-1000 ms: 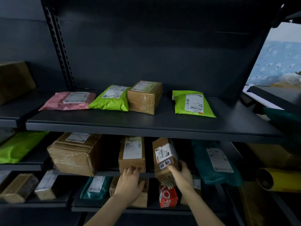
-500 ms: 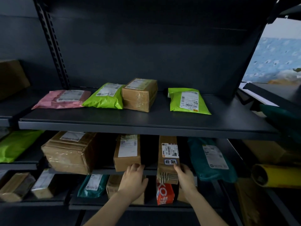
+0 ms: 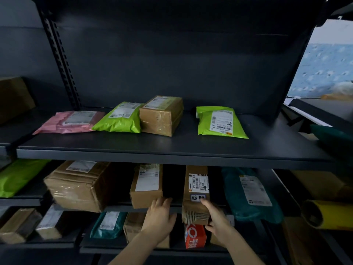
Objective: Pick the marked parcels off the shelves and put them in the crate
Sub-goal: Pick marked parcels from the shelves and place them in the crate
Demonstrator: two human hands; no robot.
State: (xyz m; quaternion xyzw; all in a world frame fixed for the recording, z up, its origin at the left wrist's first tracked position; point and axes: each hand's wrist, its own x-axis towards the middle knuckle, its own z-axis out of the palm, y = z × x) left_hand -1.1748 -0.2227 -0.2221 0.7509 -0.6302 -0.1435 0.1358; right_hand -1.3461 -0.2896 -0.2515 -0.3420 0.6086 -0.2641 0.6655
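The marked parcel [image 3: 196, 190], a thin brown box with a little blue sticker under its white label, sits on the middle shelf [image 3: 118, 208], and its front end pokes out over the edge. My right hand [image 3: 216, 219] has hold of that end, thumb on top by the sticker and fingers [image 3: 210, 226] curled under it. My left hand [image 3: 159, 217] is open, with its fingers lying flat on the shelf edge beside another brown box [image 3: 146, 186], holding nothing. I think the job is only just starting for this box: it is not off the shelf yet. I cannot see the crate anywhere, so I cannot tell how many parcels are already in it. Lots of other parcels are left on the shelves.
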